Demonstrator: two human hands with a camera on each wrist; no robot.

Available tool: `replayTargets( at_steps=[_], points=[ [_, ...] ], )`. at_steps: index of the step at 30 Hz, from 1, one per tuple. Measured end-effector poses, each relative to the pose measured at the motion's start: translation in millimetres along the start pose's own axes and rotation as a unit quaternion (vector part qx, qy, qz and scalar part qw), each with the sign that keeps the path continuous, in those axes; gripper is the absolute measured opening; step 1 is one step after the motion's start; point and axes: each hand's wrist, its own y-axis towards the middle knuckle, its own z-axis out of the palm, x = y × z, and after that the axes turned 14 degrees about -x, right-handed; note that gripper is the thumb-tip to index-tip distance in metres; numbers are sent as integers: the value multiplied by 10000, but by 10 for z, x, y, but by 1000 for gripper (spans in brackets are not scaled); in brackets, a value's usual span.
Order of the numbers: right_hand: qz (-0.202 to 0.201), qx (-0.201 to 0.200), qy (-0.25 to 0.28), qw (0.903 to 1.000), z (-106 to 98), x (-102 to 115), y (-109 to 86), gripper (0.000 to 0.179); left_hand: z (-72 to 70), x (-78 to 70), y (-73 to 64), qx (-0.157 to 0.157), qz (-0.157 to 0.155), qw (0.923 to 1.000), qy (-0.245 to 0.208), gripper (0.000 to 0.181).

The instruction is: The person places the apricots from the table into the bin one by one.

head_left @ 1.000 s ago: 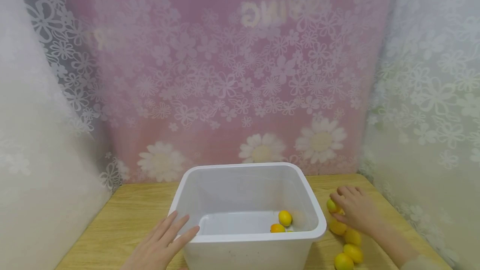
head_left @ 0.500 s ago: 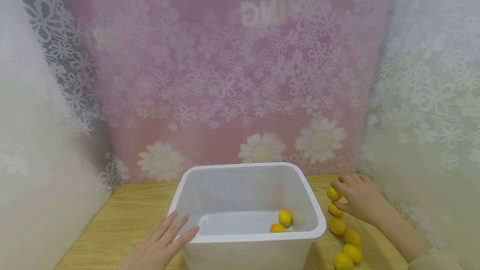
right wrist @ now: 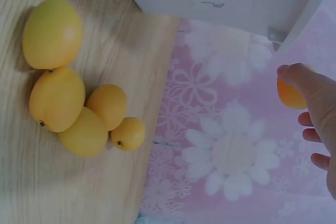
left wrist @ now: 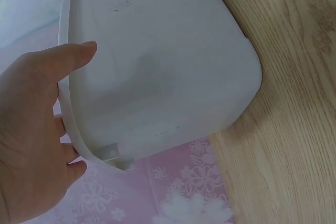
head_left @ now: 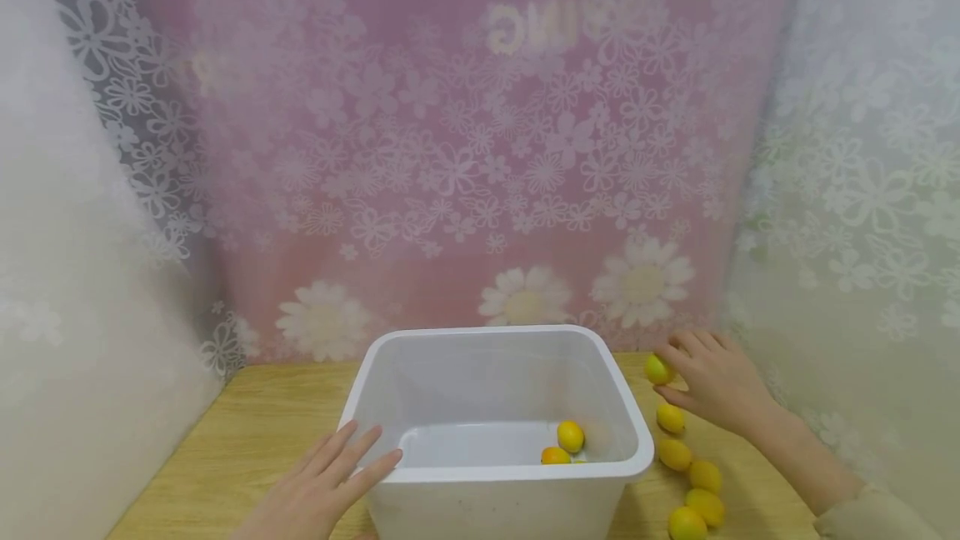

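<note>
My right hand point(head_left: 716, 382) pinches a yellow-green mango point(head_left: 658, 369) between thumb and fingers, to the right of the white plastic tub point(head_left: 495, 473). In the right wrist view this mango point(right wrist: 290, 94) shows against the flowered curtain, partly covered by the thumb. Several more mangoes point(head_left: 705, 507) lie in a crooked row on the table below that hand. My left hand point(head_left: 318, 477) rests at the tub's front left corner with its fingers straight and spread over the rim; its thumb point(left wrist: 73, 59) lies along the outer wall. Inside the tub are a yellow mango point(head_left: 570, 437) and an orange-tinged one point(head_left: 556, 456).
The wood-grain table point(head_left: 247, 440) ends at a pink flowered curtain point(head_left: 450, 190). Pale flowered sheets stand at the left point(head_left: 90, 273) and the right point(head_left: 862, 257). The tub's near wall hides part of its floor.
My right hand has moved toward the back of the table, lifting the yellow-green mango up and away from the row. The left hand stays at the tub's rim.
</note>
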Motion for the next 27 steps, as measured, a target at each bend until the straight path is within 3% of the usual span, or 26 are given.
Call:
replayTargets(
  at_steps=[15,19,27],
  points=[
    [-174,-100,551,9983,-62,81,406,59,-83,20,14,295,89,9994,-176,83],
    [7,131,636,9979,-47,154,497,42,-97,14,16,269,130,9995,-81,82],
    [77,723,536,9959,50,295,663,43,-100,-2,17,440,-11,9990,-93,81]
  ],
)
